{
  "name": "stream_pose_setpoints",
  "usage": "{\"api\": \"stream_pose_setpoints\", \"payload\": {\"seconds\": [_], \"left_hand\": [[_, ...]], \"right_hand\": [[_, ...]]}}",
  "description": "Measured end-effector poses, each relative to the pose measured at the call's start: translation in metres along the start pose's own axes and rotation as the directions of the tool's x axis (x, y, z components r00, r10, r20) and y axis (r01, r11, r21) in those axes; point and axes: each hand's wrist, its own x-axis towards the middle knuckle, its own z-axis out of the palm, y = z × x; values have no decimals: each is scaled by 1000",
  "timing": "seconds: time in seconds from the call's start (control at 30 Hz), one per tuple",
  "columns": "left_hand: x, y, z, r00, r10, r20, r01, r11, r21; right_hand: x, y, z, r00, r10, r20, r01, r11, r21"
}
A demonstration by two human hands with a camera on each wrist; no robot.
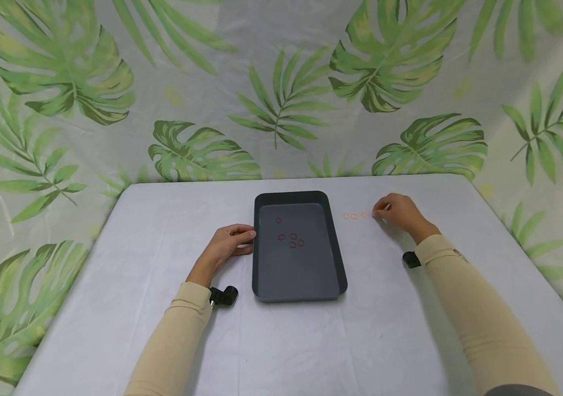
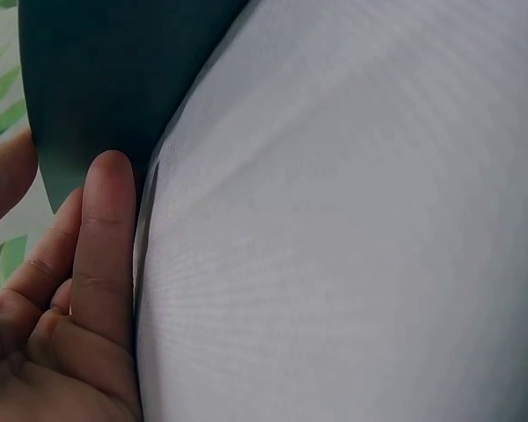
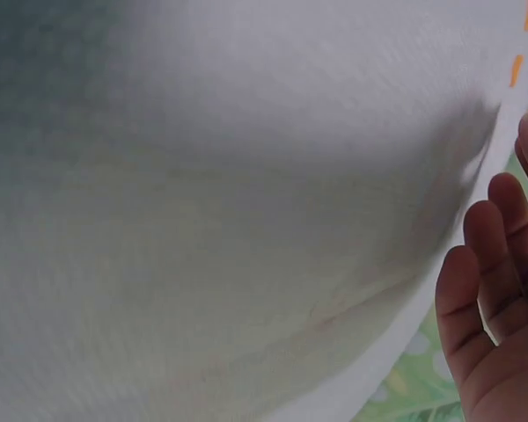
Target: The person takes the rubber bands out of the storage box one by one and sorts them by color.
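A dark grey rectangular tray (image 1: 301,275) lies on the table, with several small red rings (image 1: 293,236) loose on its floor. My left hand (image 1: 227,242) is at the tray's left side, its fingertips touching the outer wall. In the left wrist view its fingers (image 2: 106,237) lie fairly straight against the tray wall (image 2: 88,79). Right of the tray, three thin orange rings (image 1: 354,216) form a row on the cloth. At the row's right end my right hand (image 1: 400,213) pinches another orange ring (image 1: 374,210) between thumb and fingertips, which partly cover it.
White cloth (image 1: 172,220) covers the table, extending around the tray. Behind it hangs a leaf-patterned curtain (image 1: 281,99), close to the table's back edge. Each wrist wears a small black camera, the left one (image 1: 224,296) just beside the tray's lower left corner.
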Motion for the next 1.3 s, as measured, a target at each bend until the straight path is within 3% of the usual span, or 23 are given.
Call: {"api": "stream_pose_setpoints", "payload": {"seconds": [0.67,1.07,1.3], "left_hand": [[-1,1,1,1000,-4,0,4,1000,8],[-1,2,0,1000,-11,2,11,1000,-2],[-1,2,0,1000,-10,4,10,1000,2]], "right_hand": [[-4,2,-1,999,20,29,-20,1000,-9],[-1,5,2,1000,12,-4,-12,1000,-10],[-2,3,1,999,26,35,-25,999,-23]]}}
